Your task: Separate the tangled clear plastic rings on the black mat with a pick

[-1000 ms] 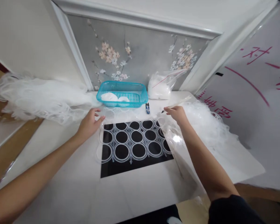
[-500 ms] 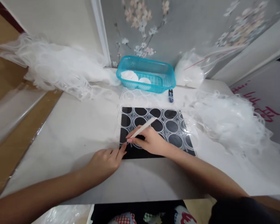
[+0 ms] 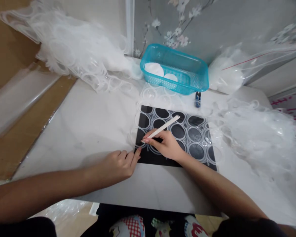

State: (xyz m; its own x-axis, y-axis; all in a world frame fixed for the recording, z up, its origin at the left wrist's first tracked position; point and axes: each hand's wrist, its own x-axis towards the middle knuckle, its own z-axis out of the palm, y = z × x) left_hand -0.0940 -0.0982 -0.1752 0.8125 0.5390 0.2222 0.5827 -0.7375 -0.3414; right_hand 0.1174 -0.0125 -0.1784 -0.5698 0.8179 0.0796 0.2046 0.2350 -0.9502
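Observation:
A clear plastic sheet with rows of ring-shaped cut-outs lies over a black mat on the white table. My right hand grips a slim white pen-like tool, its fingers pinched near the lower end, over the left part of the sheet. The tool's tip is too small to make out. At the mat's left edge, my left hand has its index finger extended onto the sheet's lower left corner, with the other fingers curled; nothing shows in it.
Behind the mat stands a blue basket holding white round pieces. A small dark blue tool lies nearby. Heaps of clear ring scraps sit left and right. A zip bag leans behind.
The camera view has shifted, so the basket and mat appear farther right and higher. Both hands have moved slightly up along the sheet's left edge, with the white tool still in my right hand.

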